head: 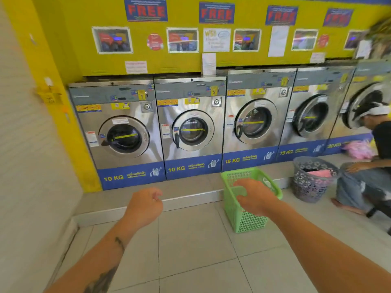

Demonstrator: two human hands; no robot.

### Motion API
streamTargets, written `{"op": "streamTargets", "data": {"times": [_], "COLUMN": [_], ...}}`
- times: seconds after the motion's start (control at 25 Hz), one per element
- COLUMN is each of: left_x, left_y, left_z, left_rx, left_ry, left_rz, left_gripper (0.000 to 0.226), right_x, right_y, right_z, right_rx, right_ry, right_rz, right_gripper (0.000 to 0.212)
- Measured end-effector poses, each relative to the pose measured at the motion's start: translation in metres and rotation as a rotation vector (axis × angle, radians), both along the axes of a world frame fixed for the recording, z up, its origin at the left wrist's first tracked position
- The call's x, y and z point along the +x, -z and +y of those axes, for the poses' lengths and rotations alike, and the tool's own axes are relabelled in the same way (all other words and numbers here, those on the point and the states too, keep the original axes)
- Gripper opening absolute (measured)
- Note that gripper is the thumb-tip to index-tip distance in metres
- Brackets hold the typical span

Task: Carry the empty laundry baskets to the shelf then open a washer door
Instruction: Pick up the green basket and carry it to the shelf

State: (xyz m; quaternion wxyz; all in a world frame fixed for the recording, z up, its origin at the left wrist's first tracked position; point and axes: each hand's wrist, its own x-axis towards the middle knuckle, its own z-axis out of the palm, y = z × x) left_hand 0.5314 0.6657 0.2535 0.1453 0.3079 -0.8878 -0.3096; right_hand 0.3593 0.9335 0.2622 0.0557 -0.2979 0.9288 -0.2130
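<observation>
An empty green laundry basket (245, 218) stands on the tiled floor in front of the washers. My right hand (254, 196) hovers over its near rim with fingers curled apart, holding nothing. Left of the basket, my left hand (146, 205) floats in a loose fist above the floor, empty. A row of steel front-loading washers lines the yellow wall; the leftmost washer (123, 137) and the second washer (193, 131) have their round doors closed. No shelf is in view.
A grey basket (311, 187) with pink clothes stands at the right. A person (372, 166) crouches beside it near the far washers. A raised step (148, 200) runs below the machines. A white wall (31, 155) is at the left.
</observation>
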Motion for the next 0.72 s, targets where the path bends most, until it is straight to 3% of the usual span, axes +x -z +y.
{"op": "streamTargets", "data": {"times": [0.72], "left_x": [-0.493], "left_y": [0.073], "left_z": [-0.003], "left_rx": [0.081], "left_ry": [0.135], "left_rz": [-0.083], "left_gripper": [0.043], "right_x": [-0.474], "right_y": [0.041], "right_z": [0.008], "right_rx": [0.073], "right_ry": [0.134], "right_rz": [-0.093], "right_gripper": [0.05]}}
